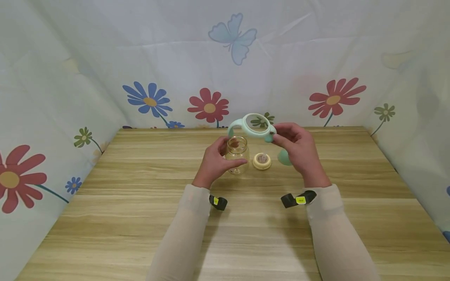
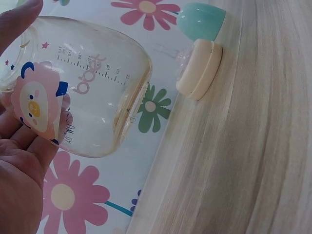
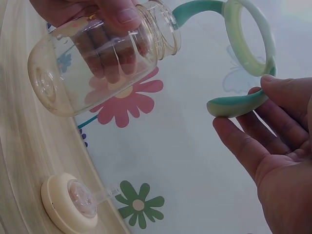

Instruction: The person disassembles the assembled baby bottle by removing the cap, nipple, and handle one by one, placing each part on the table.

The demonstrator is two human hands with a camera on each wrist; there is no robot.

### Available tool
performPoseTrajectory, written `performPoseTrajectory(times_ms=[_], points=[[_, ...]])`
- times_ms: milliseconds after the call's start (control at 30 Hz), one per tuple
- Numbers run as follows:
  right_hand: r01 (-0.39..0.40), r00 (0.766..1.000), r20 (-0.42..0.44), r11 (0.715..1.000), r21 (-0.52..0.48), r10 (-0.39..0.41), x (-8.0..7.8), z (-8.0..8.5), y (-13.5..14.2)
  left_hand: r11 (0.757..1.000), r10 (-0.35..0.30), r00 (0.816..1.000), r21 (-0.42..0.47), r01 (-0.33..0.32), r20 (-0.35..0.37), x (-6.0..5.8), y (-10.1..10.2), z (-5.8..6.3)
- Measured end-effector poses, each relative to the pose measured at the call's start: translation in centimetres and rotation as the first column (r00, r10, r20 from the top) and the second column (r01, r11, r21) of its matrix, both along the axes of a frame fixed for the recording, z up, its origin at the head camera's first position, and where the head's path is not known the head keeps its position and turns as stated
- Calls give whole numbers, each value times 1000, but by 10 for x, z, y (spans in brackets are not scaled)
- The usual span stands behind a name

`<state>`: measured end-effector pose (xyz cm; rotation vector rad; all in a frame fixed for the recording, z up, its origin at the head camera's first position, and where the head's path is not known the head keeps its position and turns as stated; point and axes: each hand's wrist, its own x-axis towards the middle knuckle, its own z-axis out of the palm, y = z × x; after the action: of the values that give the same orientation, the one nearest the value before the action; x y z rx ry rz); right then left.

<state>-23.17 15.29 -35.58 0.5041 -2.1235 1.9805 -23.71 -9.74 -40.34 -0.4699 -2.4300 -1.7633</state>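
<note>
My left hand [image 1: 216,160] grips a clear baby bottle [image 2: 97,87] round its body, the threaded neck bare. The bottle carries a pink animal print and a measuring scale. In my right hand [image 1: 299,146] is a mint-green handle ring [image 1: 258,134] with two curved grips, pinched by one grip between thumb and fingers. The ring is just above the bottle's neck, its far grip [image 3: 197,9] beside the rim in the right wrist view. A cream collar with a nipple [image 1: 261,161] and a straw-like tube rests on the table between the hands.
A mint-green dome cap [image 1: 284,157] sits on the wood-grain table [image 1: 246,234], partly behind my right hand in the head view. A white curtain [image 1: 168,50] with printed flowers and a butterfly stands behind the table and at both sides.
</note>
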Motion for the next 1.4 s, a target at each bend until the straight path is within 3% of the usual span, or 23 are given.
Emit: performPoseTrajectory(times_ms=[300,767,1400], points=[[75,997,19,993,90,-77,1,4,4,1000,-3,1000,3,3,1,-1,0,-1],[127,986,77,971,201,-145,1,7,9,1000,-5,1000,-2,5,15,0,0,-1],[102,974,164,953,287,-154,3,13,14,1000,-7,1000,-8,7,11,-1,-1,-2]])
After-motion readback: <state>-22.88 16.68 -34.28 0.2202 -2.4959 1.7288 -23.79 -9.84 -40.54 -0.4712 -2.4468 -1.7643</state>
